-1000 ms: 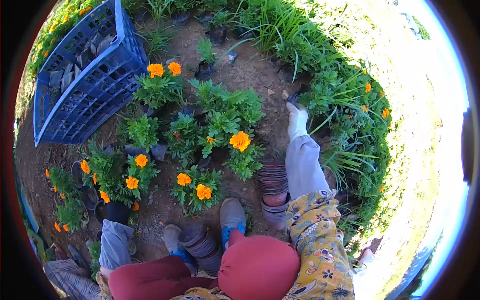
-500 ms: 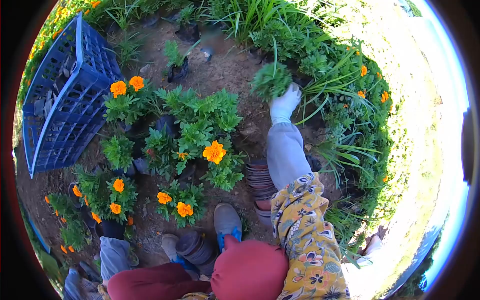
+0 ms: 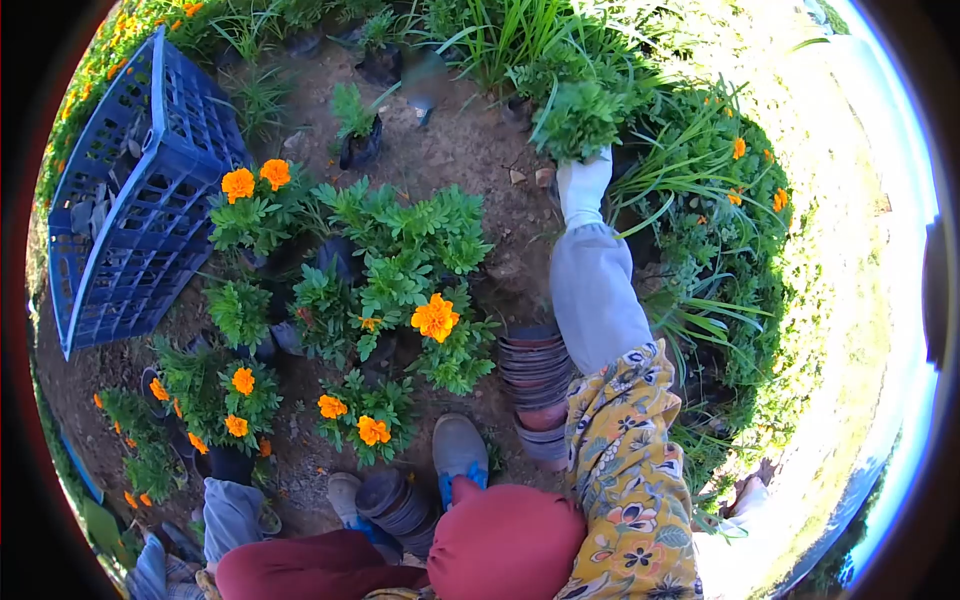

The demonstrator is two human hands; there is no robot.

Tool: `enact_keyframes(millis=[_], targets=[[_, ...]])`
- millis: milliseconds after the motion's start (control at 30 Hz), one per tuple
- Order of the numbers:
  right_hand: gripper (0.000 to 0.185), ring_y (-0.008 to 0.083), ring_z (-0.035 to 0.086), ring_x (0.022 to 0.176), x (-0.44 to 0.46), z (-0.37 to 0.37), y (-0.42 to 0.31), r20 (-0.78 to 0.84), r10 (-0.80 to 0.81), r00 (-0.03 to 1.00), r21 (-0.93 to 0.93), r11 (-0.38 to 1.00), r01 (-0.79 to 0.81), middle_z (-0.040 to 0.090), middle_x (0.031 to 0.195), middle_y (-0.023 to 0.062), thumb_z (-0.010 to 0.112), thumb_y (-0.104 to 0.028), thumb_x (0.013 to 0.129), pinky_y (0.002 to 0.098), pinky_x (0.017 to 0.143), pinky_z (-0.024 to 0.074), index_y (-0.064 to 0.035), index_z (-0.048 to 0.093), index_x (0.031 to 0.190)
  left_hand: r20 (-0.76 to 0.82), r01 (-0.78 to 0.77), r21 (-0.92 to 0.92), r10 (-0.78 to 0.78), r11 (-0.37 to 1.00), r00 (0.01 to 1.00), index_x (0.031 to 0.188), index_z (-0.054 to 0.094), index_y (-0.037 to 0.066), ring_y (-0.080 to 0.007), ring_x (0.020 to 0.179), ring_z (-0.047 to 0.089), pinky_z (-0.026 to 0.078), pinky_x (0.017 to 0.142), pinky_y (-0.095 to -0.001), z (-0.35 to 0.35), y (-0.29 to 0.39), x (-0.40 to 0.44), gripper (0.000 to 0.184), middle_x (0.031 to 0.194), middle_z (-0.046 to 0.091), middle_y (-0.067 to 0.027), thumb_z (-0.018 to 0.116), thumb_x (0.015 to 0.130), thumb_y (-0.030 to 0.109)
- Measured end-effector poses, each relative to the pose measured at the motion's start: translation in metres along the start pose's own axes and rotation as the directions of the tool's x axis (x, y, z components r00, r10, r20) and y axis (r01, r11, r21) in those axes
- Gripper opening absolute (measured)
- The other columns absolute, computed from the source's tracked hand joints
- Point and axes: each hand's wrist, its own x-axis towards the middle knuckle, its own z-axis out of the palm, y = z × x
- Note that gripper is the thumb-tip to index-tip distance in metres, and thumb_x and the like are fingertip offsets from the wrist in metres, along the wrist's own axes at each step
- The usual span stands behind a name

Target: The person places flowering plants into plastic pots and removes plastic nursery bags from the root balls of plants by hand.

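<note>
My right hand (image 3: pixel 585 185), in a white glove, reaches forward and grips a leafy green marigold plant (image 3: pixel 580 118) without open flowers. Leaves hide the fingertips and the plant's base. The plant is at the edge of the green bed on the right. At lower left my left sleeve (image 3: pixel 232 515) ends at a dark shape (image 3: pixel 230 464), beside marigolds with orange flowers (image 3: pixel 236 425); I cannot tell whether it is a glove or a pot, and no fingers show. Potted marigolds (image 3: pixel 435 318) in dark bags stand in the middle.
A blue plastic crate (image 3: pixel 150 200) stands tilted at left with dark scraps inside. Stacked empty pots (image 3: pixel 540 375) lie below my right forearm, and another stack (image 3: pixel 395 505) is by my shoes (image 3: pixel 460 450). A small bagged plant (image 3: pixel 355 125) stands farther off. Long grass (image 3: pixel 660 180) edges the bed.
My right hand has moved forward and slightly right with the green plant, up against the bed's foliage. The plant was blurred before and is sharper now. The left sleeve has hardly moved.
</note>
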Motion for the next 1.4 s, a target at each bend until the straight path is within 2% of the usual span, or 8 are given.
enact_keyframes(millis=[200, 333, 567, 633, 867, 1133, 1200, 1400], targets=[[0.062, 0.0192, 0.057, 0.106, 0.053, 0.046, 0.003, 0.100, 0.109, 0.989, -0.151, 0.984, -0.093, 0.057, 0.121, 0.0104, 0.067, 0.000, 0.075, 0.0280, 0.093, 0.0422, 0.0004, 0.041, 0.131, -0.009, 0.006, -0.007, -0.006, 1.000, 1.000, 0.132, 0.042, 0.012, -0.0315, 0.117, 0.050, 0.042, 0.097, -0.0465, -0.001, 0.003, 0.001, 0.047, 0.129, 0.051, -0.0082, 0.041, 0.095, 0.040], [0.088, 0.0299, 0.054, 0.114, 0.048, 0.090, -0.027, -0.023, 0.145, 0.989, -0.968, 0.243, -0.059, 0.055, 0.123, 0.0186, 0.081, -0.035, 0.057, 0.0440, 0.098, 0.0389, -0.0074, 0.043, 0.132, -0.027, 0.019, 0.009, -0.018, 1.000, 0.999, 0.132, 0.042, 0.012, -0.0317, 0.117, 0.050, 0.043, 0.097, -0.0466, 0.000, 0.002, 0.001, 0.047, 0.129, 0.051, -0.0080, 0.041, 0.095, 0.041], [0.068, 0.0294, 0.062, 0.094, 0.053, 0.106, -0.008, -0.098, 0.236, 0.967, -0.887, 0.419, -0.192, 0.065, 0.104, 0.0114, 0.077, -0.043, 0.063, 0.0485, 0.092, 0.0383, -0.0121, 0.055, 0.119, -0.037, 0.027, 0.011, -0.027, 1.000, 0.999, 0.133, 0.042, 0.013, -0.0320, 0.117, 0.050, 0.043, 0.097, -0.0468, -0.002, 0.005, 0.000, 0.048, 0.129, 0.050, -0.0078, 0.040, 0.095, 0.042], [0.056, 0.0249, 0.065, 0.064, 0.044, 0.104, -0.012, -0.121, 0.156, 0.980, -0.797, 0.573, -0.190, 0.068, 0.088, 0.0094, 0.077, -0.029, 0.070, 0.0415, 0.084, 0.0435, -0.0102, 0.056, 0.118, -0.035, 0.027, 0.011, -0.027, 1.000, 0.999, 0.133, 0.042, 0.013, -0.0321, 0.118, 0.050, 0.043, 0.097, -0.0468, -0.002, 0.006, 0.000, 0.048, 0.129, 0.050, -0.0077, 0.040, 0.095, 0.042], [0.050, 0.0180, 0.060, 0.095, 0.024, 0.060, 0.029, -0.121, 0.159, 0.980, 0.386, 0.917, -0.101, 0.061, 0.111, 0.0107, 0.069, 0.011, 0.070, 0.0300, 0.083, 0.0511, 0.0019, 0.053, 0.117, -0.036, 0.026, 0.007, -0.026, 1.000, 0.999, 0.133, 0.042, 0.013, -0.0323, 0.118, 0.050, 0.043, 0.097, -0.0470, -0.007, 0.000, -0.006, 0.048, 0.130, 0.050, -0.0075, 0.040, 0.095, 0.043], [0.047, 0.0226, 0.058, 0.103, -0.055, 0.030, -0.067, -0.106, 0.174, 0.979, -0.013, 0.984, -0.176, 0.062, 0.115, 0.0098, 0.067, 0.010, 0.068, 0.0335, 0.094, 0.0427, 0.0012, 0.058, 0.113, 0.005, -0.011, -0.008, 0.011, 1.000, 1.000, 0.133, 0.041, 0.013, -0.0327, 0.118, 0.050, 0.043, 0.097, -0.0471, -0.012, 0.003, -0.016, 0.049, 0.130, 0.050, -0.0072, 0.040, 0.095, 0.044], [0.053, 0.0292, 0.058, 0.104, -0.083, -0.009, -0.108, 0.513, -0.184, 0.838, -0.758, 0.360, 0.544, 0.062, 0.113, 0.0133, 0.061, 0.012, 0.064, 0.0349, 0.096, 0.0407, -0.0030, 0.061, 0.115, 0.016, -0.036, -0.017, 0.036, 0.999, 0.999, 0.134, 0.041, 0.013, -0.0327, 0.118, 0.050, 0.043, 0.097, -0.0472, -0.016, 0.004, -0.028, 0.049, 0.130, 0.050, -0.0071, 0.040, 0.095, 0.044], [0.054, 0.0327, 0.057, 0.107, -0.172, -0.060, -0.232, 0.578, 0.198, 0.792, -0.792, 0.373, 0.484, 0.063, 0.111, 0.0152, 0.057, 0.011, 0.061, 0.0357, 0.094, 0.0417, -0.0029, 0.063, 0.113, -0.015, -0.104, 0.031, 0.105, 0.994, 0.994, 0.134, 0.041, 0.014, -0.0330, 0.118, 0.050, 0.043, 0.097, -0.0473, -0.026, 0.001, -0.075, 0.050, 0.130, 0.049, -0.0069, 0.040, 0.095, 0.045]])
